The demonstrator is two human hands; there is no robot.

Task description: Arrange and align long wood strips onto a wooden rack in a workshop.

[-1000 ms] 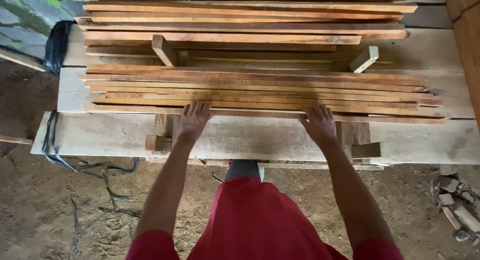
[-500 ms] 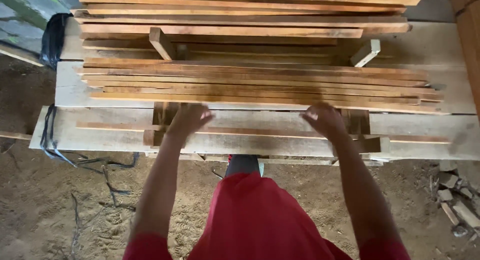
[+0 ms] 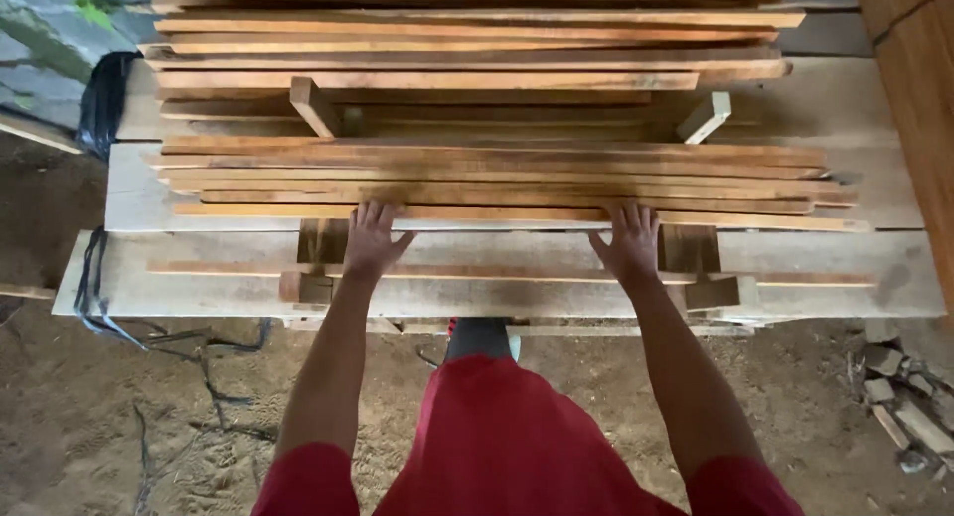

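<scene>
A stack of long thin reddish wooden slats [image 3: 497, 173] lies across pale wide planks [image 3: 845, 297] in front of me. My left hand [image 3: 372, 240] and my right hand [image 3: 626, 243] reach forward with fingers spread. Their fingertips rest on the nearest slat [image 3: 497, 214] at the stack's front edge, without gripping it. Under my wrists a single thin slat [image 3: 497, 274] lies alone on the near plank. A second, higher pile of slats [image 3: 467, 49] sits behind, propped on short wooden blocks [image 3: 313, 104].
Short wood blocks [image 3: 720, 293] stand under the near plank's edge. A black bag [image 3: 104, 104] hangs at the far left and dark cords [image 3: 94, 288] trail over the plank onto the dirt floor. Stone rubble [image 3: 894, 397] lies at the right. More boards [image 3: 919, 99] stand at the right edge.
Both hands drew one thin slat off the stack toward me, left it on the near plank, and have reached forward again to the stack's front edge.
</scene>
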